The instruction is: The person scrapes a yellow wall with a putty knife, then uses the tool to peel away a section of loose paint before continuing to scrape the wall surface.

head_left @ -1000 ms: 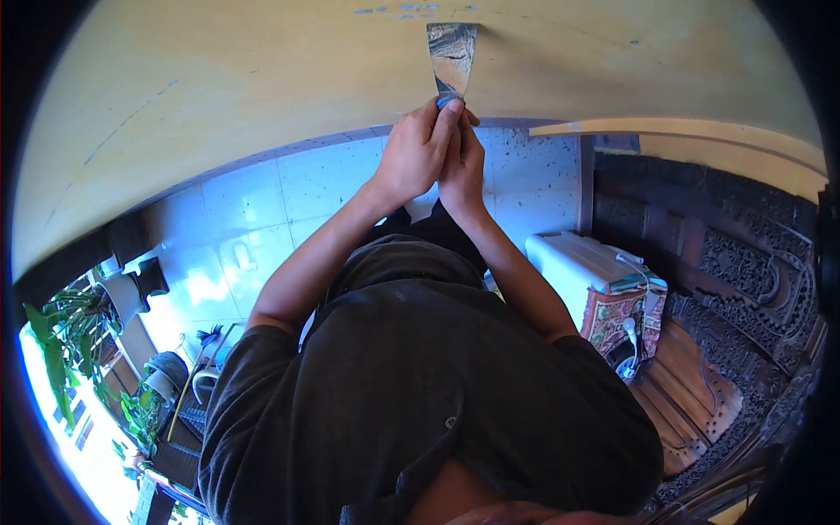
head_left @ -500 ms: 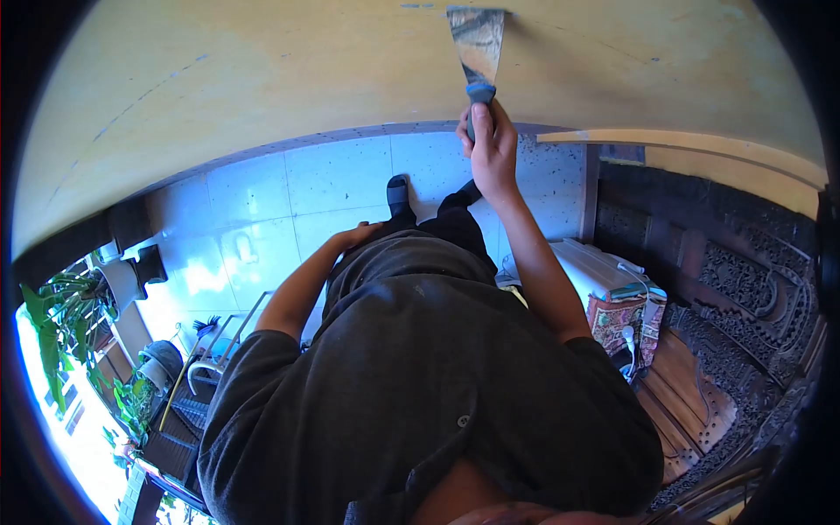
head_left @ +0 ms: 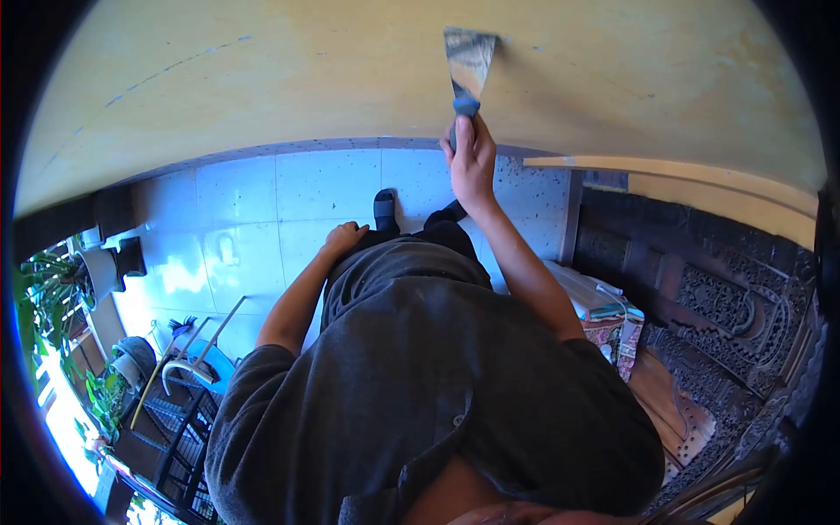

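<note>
My right hand (head_left: 472, 171) is closed around the dark handle of a putty knife (head_left: 470, 61), thumb along the handle below its blue collar. The wide metal blade is smeared with pale and dark residue. Its broad edge points up and lies at the yellow wall (head_left: 367, 96), with a shadow beside its right corner. Thin scratches and small pale chips mark the wall to both sides of the blade. My left hand (head_left: 347, 236) lies against the dark trousers at my upper thigh, fingers loosely extended and holding nothing.
Light floor tiles (head_left: 241, 201) with dark specks near the wall lie under my feet. At right are a carved dark wooden panel (head_left: 709, 289) and a covered item with patterned cloth (head_left: 604, 331). Potted plants (head_left: 57, 280) and a black rack (head_left: 188, 446) stand at left.
The view has shifted, so the wall's lower edge and the floor sit lower in it. The putty knife also appears lower and slightly left, still in my right hand. My left hand stays at my thigh.
</note>
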A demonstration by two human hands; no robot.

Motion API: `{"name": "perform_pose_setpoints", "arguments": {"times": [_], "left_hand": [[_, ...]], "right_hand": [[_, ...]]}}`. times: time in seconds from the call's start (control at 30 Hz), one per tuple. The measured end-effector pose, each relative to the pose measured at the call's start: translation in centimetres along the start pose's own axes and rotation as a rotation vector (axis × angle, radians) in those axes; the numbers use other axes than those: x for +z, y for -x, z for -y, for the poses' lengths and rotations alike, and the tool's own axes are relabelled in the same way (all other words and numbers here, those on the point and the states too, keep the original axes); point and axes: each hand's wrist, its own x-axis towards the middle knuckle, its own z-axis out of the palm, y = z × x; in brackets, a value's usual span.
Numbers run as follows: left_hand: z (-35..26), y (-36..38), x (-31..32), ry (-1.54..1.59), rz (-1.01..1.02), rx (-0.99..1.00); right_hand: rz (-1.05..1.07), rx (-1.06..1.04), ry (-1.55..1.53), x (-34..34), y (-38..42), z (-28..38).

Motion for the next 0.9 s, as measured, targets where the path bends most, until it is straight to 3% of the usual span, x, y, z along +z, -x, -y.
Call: {"name": "perform_pose_setpoints", "arguments": {"times": [0.1,0.2,0.3,0.4,0.43,0.53,0.67,0.8,0.9], "left_hand": [[-2.2,-0.3,-2.7,0.025,-0.19,0.232],[-13.6,6.1,-13.7,0.286,-0.34,0.426],[-21.3,10.7,-20.1,0.666,-0.347,0.812],[-26.5,14.5,-21.9,0.795,-0.209,0.992],[-27.7,14.7,-22.0,0.85,-0.188,1.023],[-29.5,14.6,-22.3,0.976,-0.119,1.046],[-28.4,9.6,-18.9,1.029,-0.159,0.893],[-28.6,10.8,-18.8,1.025,-0.251,0.834],[-29.1,11.8,-19.6,1.0,-0.246,0.887]], "right_hand": [[0.045,-0.069,0.05,0.7,-1.5,2.6],[0.024,-0.027,0.017,0.9,-1.2,0.8],[0.055,0.108,-0.022,1.0,0.6,0.0],[0.111,0.078,-0.123,2.2,0.9,3.6],[0.076,-0.019,-0.098,2.6,0.4,4.2],[0.012,-0.055,-0.02,2.9,0.1,5.2],[0.016,0.12,0.012,1.5,0.8,-0.6],[-0.064,-0.13,-0.101,2.9,0.8,-2.3],[0.006,0.105,-0.089,2.0,1.6,0.4]]}}
